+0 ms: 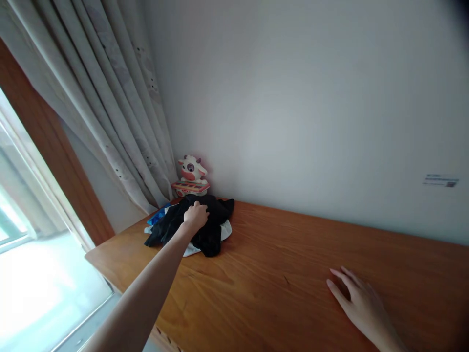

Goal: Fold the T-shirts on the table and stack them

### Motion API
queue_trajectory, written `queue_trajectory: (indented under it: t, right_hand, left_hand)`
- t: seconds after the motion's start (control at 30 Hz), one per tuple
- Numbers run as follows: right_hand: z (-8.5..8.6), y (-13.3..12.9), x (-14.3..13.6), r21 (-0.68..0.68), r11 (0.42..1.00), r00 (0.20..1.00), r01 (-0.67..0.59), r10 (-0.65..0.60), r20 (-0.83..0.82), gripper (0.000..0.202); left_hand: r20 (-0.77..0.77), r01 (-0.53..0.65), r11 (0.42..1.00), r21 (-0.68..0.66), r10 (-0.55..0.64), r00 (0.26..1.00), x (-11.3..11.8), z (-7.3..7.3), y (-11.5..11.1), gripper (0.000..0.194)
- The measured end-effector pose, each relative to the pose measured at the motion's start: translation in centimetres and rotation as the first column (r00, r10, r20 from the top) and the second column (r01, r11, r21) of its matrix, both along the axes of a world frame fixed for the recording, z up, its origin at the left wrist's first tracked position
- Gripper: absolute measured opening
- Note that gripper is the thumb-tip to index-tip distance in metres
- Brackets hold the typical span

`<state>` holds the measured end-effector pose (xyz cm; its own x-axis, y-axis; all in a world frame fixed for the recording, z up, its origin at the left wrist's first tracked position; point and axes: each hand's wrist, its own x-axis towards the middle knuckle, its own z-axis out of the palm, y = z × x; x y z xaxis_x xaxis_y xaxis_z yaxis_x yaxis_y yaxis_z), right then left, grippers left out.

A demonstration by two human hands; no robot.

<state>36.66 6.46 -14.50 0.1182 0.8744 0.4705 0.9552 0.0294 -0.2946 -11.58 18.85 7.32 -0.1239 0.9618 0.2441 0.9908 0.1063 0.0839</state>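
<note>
A heap of clothes lies at the far left of the wooden tabletop (256,274). Black cloth (212,234) covers most of it, with white cloth (226,230) and blue cloth (158,215) showing at its edges. My left hand (196,215) is on top of the heap, its fingers closed on the black cloth. Over the right part of the tabletop, my right hand (357,298) has its fingers apart and holds nothing.
Behind the heap stands a cow toy with a small keyboard (192,176). A pale curtain (106,93) hangs at the left beside a bright window (22,215). The grey wall (293,107) runs along the tabletop's back edge.
</note>
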Motion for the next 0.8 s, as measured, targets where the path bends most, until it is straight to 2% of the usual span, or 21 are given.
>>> queue_trajectory:
  t: [0.07,0.2,0.3,0.4,0.43,0.5,0.53,0.57,0.6,0.63,0.67,0.7,0.8]
  right_hand:
    - [0.0,0.0,-0.1,0.007,1.000,1.000,-0.005,0.005,-0.011,0.060]
    - [-0.1,-0.1,-0.2,0.002,1.000,1.000,-0.014,0.014,-0.022,0.059]
    - [-0.1,0.0,-0.2,0.013,1.000,0.999,-0.015,0.016,-0.037,0.057]
    - [0.3,-0.1,-0.5,0.043,0.999,0.997,-0.018,0.022,-0.080,0.056]
    - [0.6,-0.3,-0.8,0.058,0.998,0.995,-0.017,0.023,-0.100,0.059]
    - [1.4,-0.7,-1.6,0.091,0.995,0.989,-0.044,0.056,-0.135,0.069]
    - [2.0,-0.9,-2.1,0.107,0.991,0.985,-0.078,0.093,-0.146,0.075]
    - [2.5,-1.2,-2.6,0.120,0.985,0.978,-0.124,0.142,-0.152,0.079]
    - [3.0,-1.6,-3.2,0.127,0.976,0.968,-0.178,0.197,-0.154,0.082]
    - [3.4,-1.9,-3.7,0.127,0.965,0.957,-0.228,0.246,-0.155,0.083]
    - [3.8,-2.2,-4.3,0.118,0.956,0.946,-0.269,0.285,-0.153,0.085]
    - [4.2,-2.4,-4.8,0.098,0.947,0.937,-0.305,0.317,-0.147,0.087]
    - [5.1,-2.8,-5.9,-0.006,0.932,0.925,-0.363,0.360,-0.120,0.086]
  left_hand:
    - [0.018,0.054,0.998,0.020,-0.054,0.998,0.3,0.2,0.2,0.028]
    - [0.059,0.153,0.978,0.142,-0.162,0.985,2.9,2.0,0.6,0.032]
    - [0.082,0.270,0.934,0.233,-0.295,0.952,6.7,3.4,0.0,0.029]
    - [0.117,0.428,0.847,0.315,-0.482,0.868,11.6,3.1,-2.1,0.024]
    - [0.174,0.520,0.772,0.365,-0.605,0.777,13.2,2.5,-3.1,0.022]
    - [0.315,0.683,0.606,0.407,-0.795,0.518,16.0,0.7,-5.4,0.021]
    - [0.381,0.779,0.503,0.375,-0.849,0.365,17.2,-0.3,-6.6,0.022]
    - [0.427,0.872,0.371,0.318,-0.878,0.218,18.0,-1.5,-7.6,0.024]
    - [0.443,0.933,0.249,0.260,-0.889,0.114,18.7,-2.7,-8.5,0.028]
    - [0.436,0.962,0.171,0.212,-0.898,0.064,19.1,-3.9,-9.2,0.033]
    - [0.410,0.975,0.144,0.169,-0.910,0.063,19.3,-5.1,-9.6,0.036]
    - [0.366,0.977,0.164,0.136,-0.925,0.104,19.4,-6.2,-9.8,0.037]
    - [0.163,0.958,0.278,0.068,-0.950,0.265,19.4,-9.0,-9.5,0.030]
